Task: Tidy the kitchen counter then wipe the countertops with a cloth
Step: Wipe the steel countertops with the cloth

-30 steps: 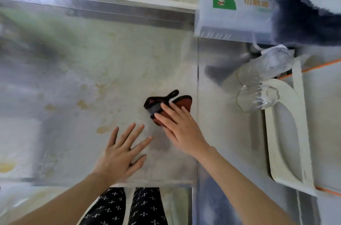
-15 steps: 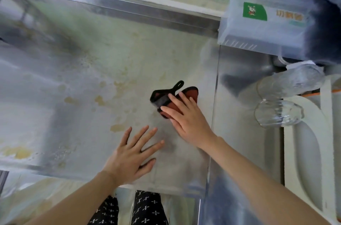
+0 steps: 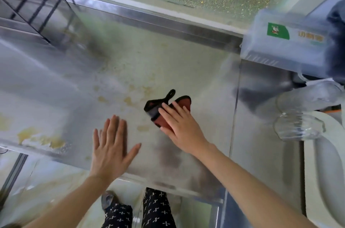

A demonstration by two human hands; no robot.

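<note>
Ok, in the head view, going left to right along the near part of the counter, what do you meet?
Yellow stain patch → left hand → red and black cloth → clear glasses.

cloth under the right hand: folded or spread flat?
Folded. The cloth lies doubled under the right hand, its black-edged layers stacked, with a grey inner face showing.

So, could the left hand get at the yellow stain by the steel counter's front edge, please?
Probably yes: the left hand is spread flat near the yellow stain, with only bare steel counter between them.
</note>
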